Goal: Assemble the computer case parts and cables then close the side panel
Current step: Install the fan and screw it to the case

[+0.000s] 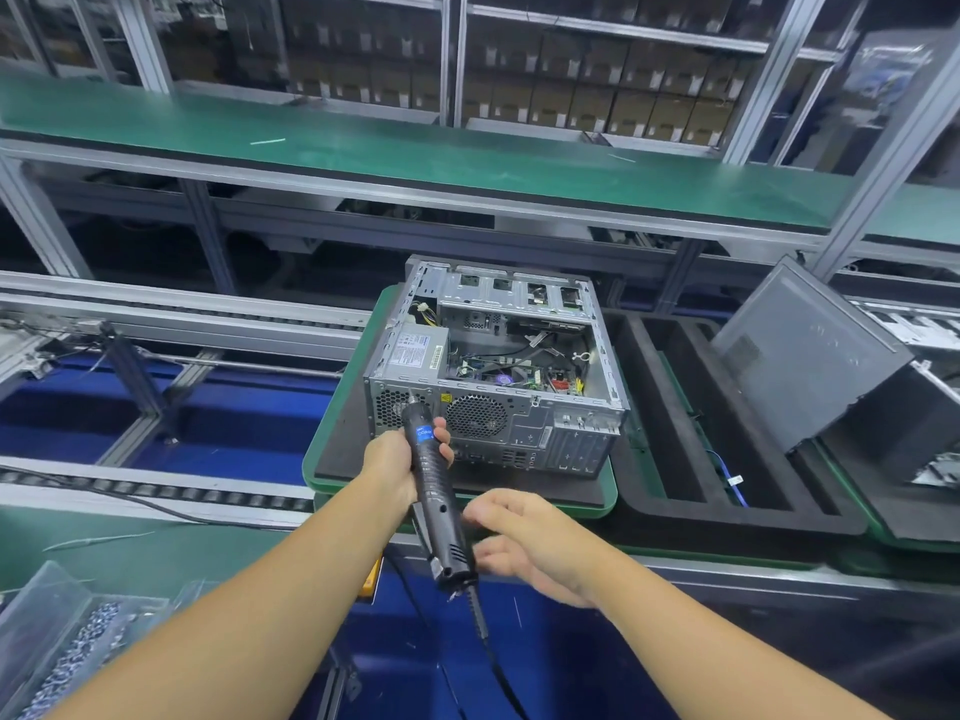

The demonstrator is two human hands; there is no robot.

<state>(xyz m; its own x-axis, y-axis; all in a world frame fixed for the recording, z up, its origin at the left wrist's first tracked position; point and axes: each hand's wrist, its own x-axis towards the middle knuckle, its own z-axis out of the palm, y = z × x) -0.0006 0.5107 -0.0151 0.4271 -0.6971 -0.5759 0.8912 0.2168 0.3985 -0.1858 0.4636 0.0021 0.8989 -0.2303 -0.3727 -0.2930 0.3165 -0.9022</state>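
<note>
An open grey computer case [493,371] lies on a green-edged pallet [332,459], its rear panel facing me and its inside with cables and board showing from above. My left hand [400,459] grips a black electric screwdriver [439,491], whose tip points at the case's rear left corner by the power supply grille. My right hand [524,543] hovers just right of the screwdriver's lower end, fingers loosely apart, holding nothing. A grey side panel [800,356] leans tilted at the right, apart from the case.
A black foam tray [727,511] with long slots and a blue cable sits right of the pallet. A clear bin of small screws [78,652] stands at lower left. Roller conveyor rails [156,491] run left, and a green shelf [415,153] spans behind.
</note>
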